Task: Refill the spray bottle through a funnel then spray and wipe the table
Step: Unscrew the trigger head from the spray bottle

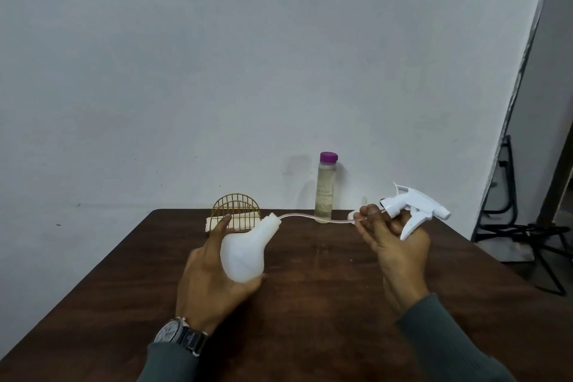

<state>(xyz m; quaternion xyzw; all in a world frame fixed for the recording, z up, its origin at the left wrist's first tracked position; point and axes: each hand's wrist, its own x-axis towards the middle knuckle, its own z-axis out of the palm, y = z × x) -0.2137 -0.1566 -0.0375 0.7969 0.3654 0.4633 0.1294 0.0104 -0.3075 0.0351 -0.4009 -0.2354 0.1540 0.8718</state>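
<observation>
My left hand [210, 276] grips the white translucent spray bottle body [245, 253], tilted with its threaded neck pointing up and right. My right hand [393, 245] holds the white trigger spray head [412, 211], unscrewed and pulled away to the right. Its clear dip tube [313, 217] stretches from the head back to the bottle's neck, the tip still at the opening. A tall clear refill bottle [324, 192] with a purple cap stands upright at the table's far edge, between the two hands. No funnel is clearly seen; something small and white shows beside my right thumb.
A gold wire holder [237, 215] with a pale folded cloth stands at the far edge, behind my left hand. The dark wooden table [310, 304] butts against a pale wall. A black metal frame [524, 226] stands on the floor to the right.
</observation>
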